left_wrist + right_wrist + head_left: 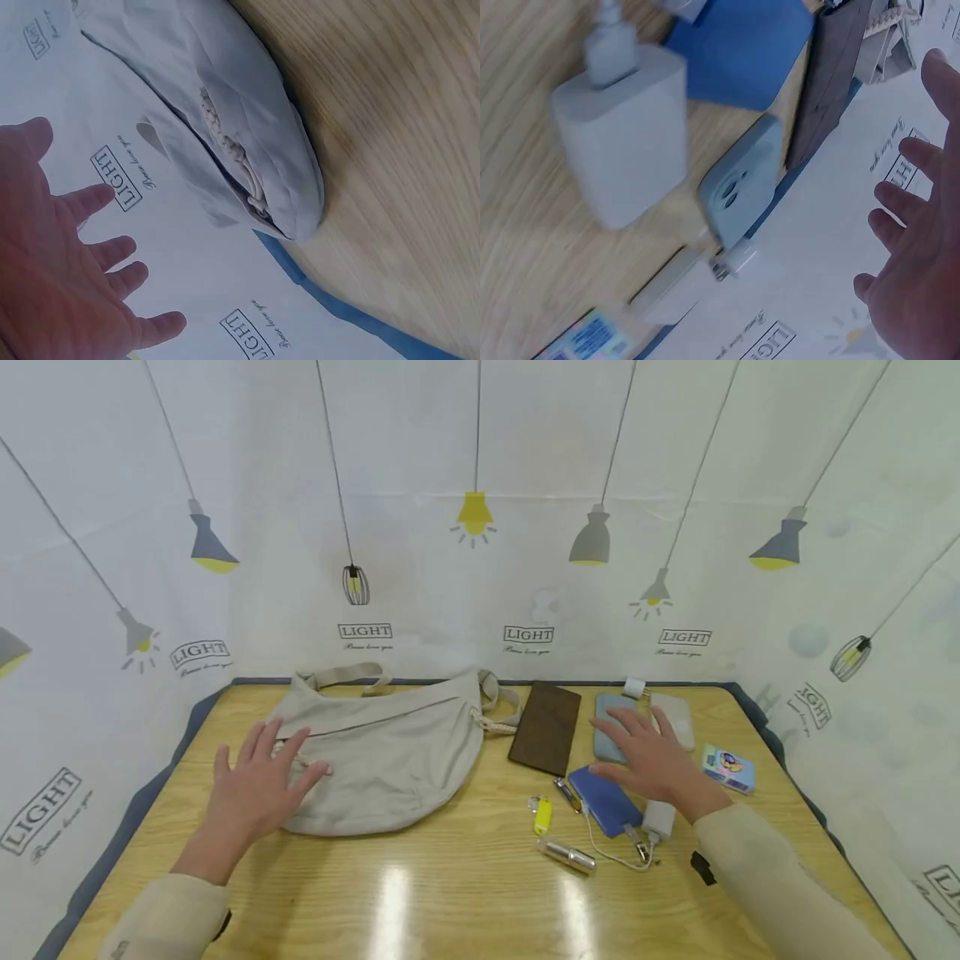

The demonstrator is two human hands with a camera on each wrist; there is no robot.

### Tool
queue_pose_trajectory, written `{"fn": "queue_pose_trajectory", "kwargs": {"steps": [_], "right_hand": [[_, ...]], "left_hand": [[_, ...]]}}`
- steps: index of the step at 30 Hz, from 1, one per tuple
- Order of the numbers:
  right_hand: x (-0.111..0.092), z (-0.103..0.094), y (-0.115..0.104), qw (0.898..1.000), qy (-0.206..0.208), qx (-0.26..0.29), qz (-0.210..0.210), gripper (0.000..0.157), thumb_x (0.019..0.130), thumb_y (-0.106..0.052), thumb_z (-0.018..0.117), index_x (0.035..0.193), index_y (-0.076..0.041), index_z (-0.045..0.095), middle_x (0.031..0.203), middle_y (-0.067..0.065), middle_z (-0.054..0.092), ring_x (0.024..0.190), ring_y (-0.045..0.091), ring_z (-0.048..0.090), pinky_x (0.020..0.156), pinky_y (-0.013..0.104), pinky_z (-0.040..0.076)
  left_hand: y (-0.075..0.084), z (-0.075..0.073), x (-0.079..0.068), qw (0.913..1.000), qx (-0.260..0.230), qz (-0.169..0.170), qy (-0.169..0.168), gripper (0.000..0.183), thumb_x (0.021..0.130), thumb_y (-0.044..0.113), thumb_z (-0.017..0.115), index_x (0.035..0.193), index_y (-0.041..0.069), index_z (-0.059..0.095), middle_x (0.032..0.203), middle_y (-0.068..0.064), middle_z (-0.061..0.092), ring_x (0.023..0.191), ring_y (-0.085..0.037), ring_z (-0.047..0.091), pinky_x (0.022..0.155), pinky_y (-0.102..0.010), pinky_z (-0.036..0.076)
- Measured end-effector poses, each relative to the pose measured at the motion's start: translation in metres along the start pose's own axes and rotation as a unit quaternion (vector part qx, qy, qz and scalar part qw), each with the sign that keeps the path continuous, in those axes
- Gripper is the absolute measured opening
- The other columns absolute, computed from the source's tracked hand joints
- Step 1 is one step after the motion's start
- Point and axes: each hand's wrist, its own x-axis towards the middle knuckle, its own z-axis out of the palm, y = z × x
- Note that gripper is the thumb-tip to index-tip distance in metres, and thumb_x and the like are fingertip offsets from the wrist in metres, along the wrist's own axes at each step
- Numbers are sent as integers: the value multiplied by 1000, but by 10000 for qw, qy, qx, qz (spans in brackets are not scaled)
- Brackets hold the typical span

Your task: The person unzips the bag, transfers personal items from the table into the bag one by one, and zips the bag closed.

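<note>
A soft beige shoulder bag [397, 768] lies on the table's left side. My left hand [255, 789] hovers at its left end with fingers spread, holding nothing. In the left wrist view the bag's long opening and a braided cord [225, 142] show beyond the open palm. On the right, my right hand [647, 758] hangs with fingers apart above a light blue phone [606, 743] and a blue flat case [606, 802], and its grasp is empty. A white charger block [622, 139] with a plugged-in cable stands close under the right wrist.
A dark brown wallet-like case [547, 727] lies right of the bag. Around it are a nail clipper [567, 794], a yellow key tag [542, 817], a silver lipstick-like tube [567, 856], a pale flat block [678, 718] and a small colourful box [729, 768]. A printed curtain surrounds the table.
</note>
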Motion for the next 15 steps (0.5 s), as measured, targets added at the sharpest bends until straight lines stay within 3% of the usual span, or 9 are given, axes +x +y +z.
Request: {"fn": "queue_pose_trajectory", "kwargs": {"steps": [7, 15], "right_hand": [[26, 5, -32, 9984, 95, -224, -512, 72, 90, -57, 58, 148, -20, 41, 151, 15, 41, 141, 37, 37, 116, 66, 9], [49, 18, -60, 9964, -18, -109, -845, 70, 90, -57, 57, 148, -21, 41, 154, 14, 39, 144, 35, 33, 117, 65, 9]], "left_hand": [[18, 9, 6, 9997, -80, 236, 58, 66, 97, 59, 40, 145, 14, 42, 155, -23, 26, 144, -44, 21, 107, -73, 15], [60, 28, 19, 9976, -227, 640, -109, 54, 95, 49, 53, 138, 16, 53, 150, -17, 40, 143, -40, 31, 109, -70, 22]]}}
